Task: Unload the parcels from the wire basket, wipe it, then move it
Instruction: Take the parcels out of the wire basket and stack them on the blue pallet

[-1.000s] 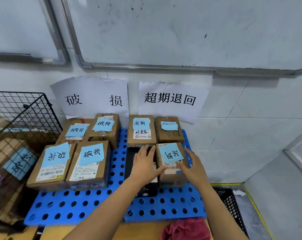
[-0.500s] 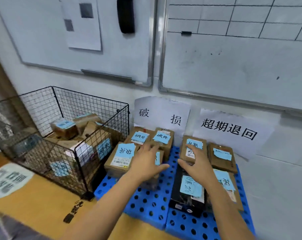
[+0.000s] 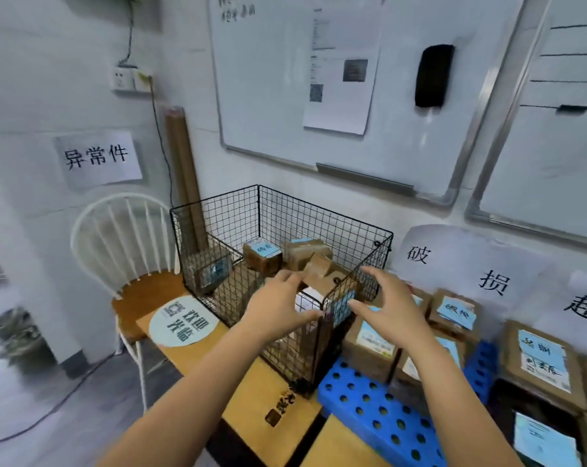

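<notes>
Left hand [image 3: 278, 308] and right hand [image 3: 391, 310] flank the wire basket's [image 3: 285, 214] corner.

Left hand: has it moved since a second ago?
Yes. The left hand left the blue pallet and went leftward to the wire basket, now over its near corner.

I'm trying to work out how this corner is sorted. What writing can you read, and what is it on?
"异常件": left wall sign.
"破 损": paper sign right of the wire basket.
"欢迎光临", upside down: round sticker on the table.
"破损": blue note on a parcel in the basket.
Too blurred: printed sheet on the whiteboard; shipping labels.
</notes>
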